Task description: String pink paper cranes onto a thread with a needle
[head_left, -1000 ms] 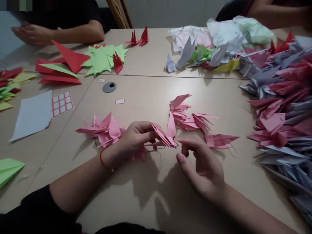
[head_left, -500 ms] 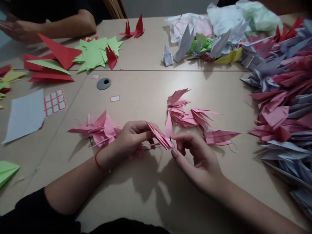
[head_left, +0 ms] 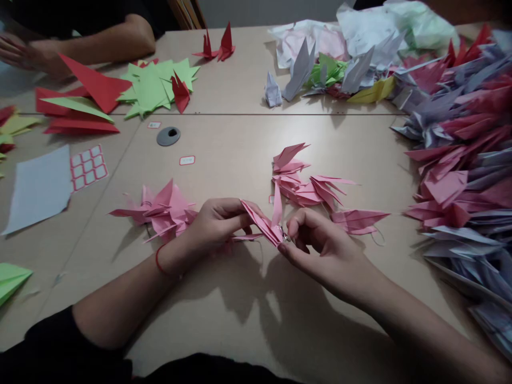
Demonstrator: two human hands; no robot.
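A folded pink paper crane (head_left: 264, 224) is pinched in my left hand (head_left: 222, 221), its pointed end standing up beside the wings. At its lower right corner a small shiny metal piece (head_left: 285, 233) shows; its exact kind is too small to make out. The thumb and forefinger of my right hand (head_left: 320, 248) close around that piece, the thumb tip against the paper. Left of my left hand lies a cluster of pink cranes (head_left: 170, 208), partly hidden by the hand. Beyond my right hand lie more pink cranes (head_left: 298, 186) and a single pink crane (head_left: 360, 220) with a thin cord.
A large heap of pink and grey cranes (head_left: 456, 186) lines the right side. Plastic bags (head_left: 372, 32) lie at the back. Red papers (head_left: 92, 88), green papers (head_left: 148, 88), a white sheet (head_left: 38, 186) and a label sheet (head_left: 88, 166) lie left. Another person's arm (head_left: 104, 45) rests at the far left.
My right hand's forefinger has curled in, and the fingers have drawn closer together at the metal piece, which now shows more clearly. My left hand keeps the crane in about the same place.
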